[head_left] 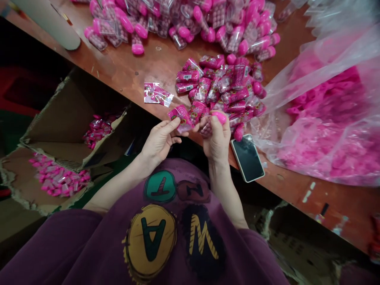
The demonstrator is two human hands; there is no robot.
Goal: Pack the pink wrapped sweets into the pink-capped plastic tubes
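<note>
My left hand (163,138) pinches a flat pink printed wrapper sleeve (179,117) between thumb and fingers at the table's front edge. In my right hand (218,138) is a small clear candy bottle with a bright pink cap (219,116) and pink balls inside. The bottle's lower end points toward the sleeve; whether they touch I cannot tell. Just beyond both hands lies a pile of wrapped candy bottles (213,89) in pink printed sleeves. A few flat wrapper sleeves (157,94) rest on the table left of that pile.
Unwrapped candy bottles (178,19) are heaped at the back of the table (118,75). To the right stand a phone (248,158) and a clear bag of pink pieces (323,130). A cardboard box (53,130) at lower left holds bottles. A pale cylinder (50,23) is at upper left.
</note>
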